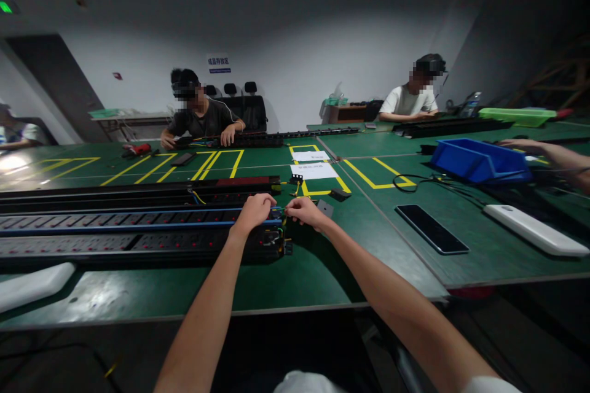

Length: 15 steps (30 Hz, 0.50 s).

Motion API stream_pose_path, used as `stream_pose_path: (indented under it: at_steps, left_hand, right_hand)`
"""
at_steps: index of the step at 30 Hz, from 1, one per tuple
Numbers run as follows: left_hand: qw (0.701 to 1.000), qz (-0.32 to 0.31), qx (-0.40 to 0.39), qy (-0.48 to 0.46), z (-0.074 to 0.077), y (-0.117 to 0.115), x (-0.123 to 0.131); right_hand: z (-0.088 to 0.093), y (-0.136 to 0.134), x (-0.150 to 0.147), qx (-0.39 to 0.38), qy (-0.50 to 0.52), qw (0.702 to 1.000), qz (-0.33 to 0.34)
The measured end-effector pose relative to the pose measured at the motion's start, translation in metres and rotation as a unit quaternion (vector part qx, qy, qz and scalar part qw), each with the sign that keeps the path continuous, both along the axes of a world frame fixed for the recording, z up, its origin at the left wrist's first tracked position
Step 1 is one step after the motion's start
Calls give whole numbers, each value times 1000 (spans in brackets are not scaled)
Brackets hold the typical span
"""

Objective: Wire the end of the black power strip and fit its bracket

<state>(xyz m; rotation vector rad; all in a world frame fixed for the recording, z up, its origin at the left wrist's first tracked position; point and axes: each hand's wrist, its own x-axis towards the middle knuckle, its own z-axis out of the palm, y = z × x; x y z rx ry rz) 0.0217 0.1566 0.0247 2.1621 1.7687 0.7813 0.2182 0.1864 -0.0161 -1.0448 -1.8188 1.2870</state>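
Observation:
Several long black power strips (175, 242) lie side by side on the green table, with rows of sockets and red dots. The middle strip (152, 219) has blue edges. My left hand (252, 211) is closed at the right end of this blue-edged strip, its fingers curled onto the end. My right hand (306, 212) pinches thin greenish wires (283, 211) coming out of the same end. The fingertips hide part of the wires. Below them, coloured wires and a small connector (286, 248) stick out of the nearest strip.
A phone (431, 229), a white power bank (534, 230) and a blue bin (479, 161) are on the right, where another person's hand (525, 146) reaches in. Paper sheets (314, 171) lie beyond my hands. A white object (34, 285) sits front left. Two co-workers sit opposite.

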Motion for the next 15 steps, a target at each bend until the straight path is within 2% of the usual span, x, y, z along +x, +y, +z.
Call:
stream_pose_path:
  at_steps: [7,11,15]
  left_hand:
    - [998,31,32,-38,4,-2,2]
    - [998,34,32,-35,2,-2,1]
    - [999,35,26,-12,1,-3,2]
  right_hand:
    - [9,-5,2,38,52,998,19]
    - [14,-1,11,74,28,997,6]
    - [14,6,21,147,-37,988,-1]
